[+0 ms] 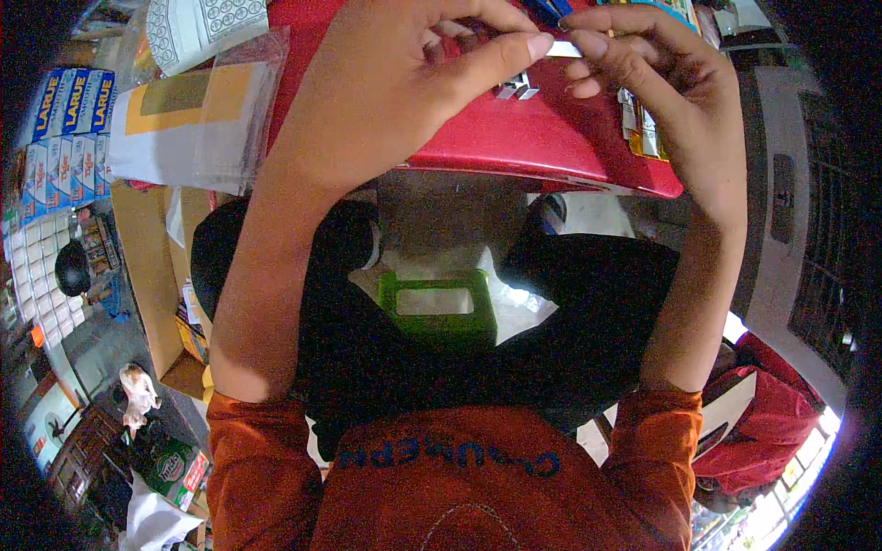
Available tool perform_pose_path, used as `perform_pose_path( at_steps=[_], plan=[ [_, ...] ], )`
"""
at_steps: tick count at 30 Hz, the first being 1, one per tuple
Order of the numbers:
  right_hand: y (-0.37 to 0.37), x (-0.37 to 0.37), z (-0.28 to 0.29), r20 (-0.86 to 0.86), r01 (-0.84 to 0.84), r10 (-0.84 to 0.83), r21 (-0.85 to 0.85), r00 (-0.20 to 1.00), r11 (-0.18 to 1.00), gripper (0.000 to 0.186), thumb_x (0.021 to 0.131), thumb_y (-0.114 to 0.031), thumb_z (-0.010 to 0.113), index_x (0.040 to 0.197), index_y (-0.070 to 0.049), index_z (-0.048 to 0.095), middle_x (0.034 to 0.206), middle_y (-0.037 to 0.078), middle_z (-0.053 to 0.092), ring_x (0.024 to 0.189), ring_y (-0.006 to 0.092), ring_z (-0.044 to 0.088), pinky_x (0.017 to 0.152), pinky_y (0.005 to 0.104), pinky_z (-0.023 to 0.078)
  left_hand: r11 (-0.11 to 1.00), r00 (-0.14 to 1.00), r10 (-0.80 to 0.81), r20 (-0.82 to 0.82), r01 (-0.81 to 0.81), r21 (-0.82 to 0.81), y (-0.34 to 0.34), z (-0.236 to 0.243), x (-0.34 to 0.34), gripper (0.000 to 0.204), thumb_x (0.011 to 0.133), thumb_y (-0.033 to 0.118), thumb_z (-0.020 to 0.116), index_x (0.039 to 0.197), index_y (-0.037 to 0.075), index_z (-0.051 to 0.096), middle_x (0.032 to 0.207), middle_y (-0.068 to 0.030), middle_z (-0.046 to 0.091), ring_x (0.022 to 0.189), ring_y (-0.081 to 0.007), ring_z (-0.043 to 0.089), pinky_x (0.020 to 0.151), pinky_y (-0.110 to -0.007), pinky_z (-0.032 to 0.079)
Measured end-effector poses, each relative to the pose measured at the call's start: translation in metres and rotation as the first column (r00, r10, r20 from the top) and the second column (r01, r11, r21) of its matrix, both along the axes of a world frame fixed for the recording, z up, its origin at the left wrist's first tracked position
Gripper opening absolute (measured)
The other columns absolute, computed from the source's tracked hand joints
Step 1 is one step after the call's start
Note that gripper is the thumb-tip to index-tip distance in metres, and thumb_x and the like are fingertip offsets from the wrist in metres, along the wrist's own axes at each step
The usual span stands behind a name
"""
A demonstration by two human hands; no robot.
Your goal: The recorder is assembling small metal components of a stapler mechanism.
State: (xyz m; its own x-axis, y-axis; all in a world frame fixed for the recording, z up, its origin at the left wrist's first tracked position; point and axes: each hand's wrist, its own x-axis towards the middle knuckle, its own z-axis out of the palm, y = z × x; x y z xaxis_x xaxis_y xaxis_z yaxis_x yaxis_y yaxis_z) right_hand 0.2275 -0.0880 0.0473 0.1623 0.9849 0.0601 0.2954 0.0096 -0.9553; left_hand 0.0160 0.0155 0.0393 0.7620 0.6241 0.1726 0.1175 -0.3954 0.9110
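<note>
My left hand (pixel 404 78) reaches over the red table (pixel 496 138), its thumb and fingers pinched. Close by on the right, my right hand (pixel 666 83) has its thumb and index finger curled together too, the tips almost meeting those of the left. Whatever the fingertips hold is too small to make out. A white strip (pixel 565 50) shows between the two hands; whether it is held or lies behind them I cannot tell. Just below the fingertips, small silvery metal pieces (pixel 520 89) lie on the table. Part of a dark blue object (pixel 546 11) shows beyond the hands.
Clear plastic sleeves with a yellow-and-white card (pixel 188 115) lie at the left, beside stacked blue-and-white boxes (pixel 73 110). A yellow packet (pixel 649 142) is partly behind my right hand. Under the table edge, a green plastic stool (pixel 441 321) stands between my legs. A cardboard box (pixel 147 275) stands left.
</note>
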Motion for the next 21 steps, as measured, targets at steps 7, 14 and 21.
perform_pose_path(
  at_steps=[7,14,21],
  plan=[
    [-0.006,-0.003,0.008,0.486,-0.114,0.067,0.068,0.871,0.991,0.02,0.094,-0.008,0.074,0.113,0.0,0.075,0.101,0.004,0.075,0.091,0.0104,0.067,0.087,0.0264,0.052,0.97,1.0,-0.02,-0.02,0.014,-0.243,0.004,-0.004,-0.002,0.024,0.103,0.017,0.069,0.11,-0.005,0.074,0.085,-0.0057,0.071,0.069,-0.0064,0.056,0.06,-0.025,0.042],
    [-0.002,-0.003,0.009,0.643,-0.146,0.07,0.066,0.763,0.987,0.019,0.087,-0.008,0.079,0.105,-0.003,0.078,0.094,0.002,0.071,0.083,0.0102,0.059,0.077,0.0266,0.047,0.972,0.991,-0.089,-0.096,0.066,-0.225,0.015,0.01,-0.005,0.023,0.103,0.017,0.068,0.111,-0.004,0.073,0.081,-0.0032,0.067,0.069,-0.0081,0.056,0.061,-0.026,0.042],
    [0.004,0.004,-0.009,0.617,-0.193,0.146,0.01,0.773,0.981,0.02,0.086,-0.008,0.08,0.105,-0.003,0.079,0.092,0.003,0.069,0.08,0.011,0.054,0.077,0.0275,0.045,0.934,0.97,-0.008,-0.244,0.094,0.346,0.01,0.002,-0.017,0.039,0.093,0.017,0.075,0.125,0.0,0.063,0.102,-0.0115,0.065,0.091,-0.0222,0.062,0.081,-0.035,0.05]
  ],
)
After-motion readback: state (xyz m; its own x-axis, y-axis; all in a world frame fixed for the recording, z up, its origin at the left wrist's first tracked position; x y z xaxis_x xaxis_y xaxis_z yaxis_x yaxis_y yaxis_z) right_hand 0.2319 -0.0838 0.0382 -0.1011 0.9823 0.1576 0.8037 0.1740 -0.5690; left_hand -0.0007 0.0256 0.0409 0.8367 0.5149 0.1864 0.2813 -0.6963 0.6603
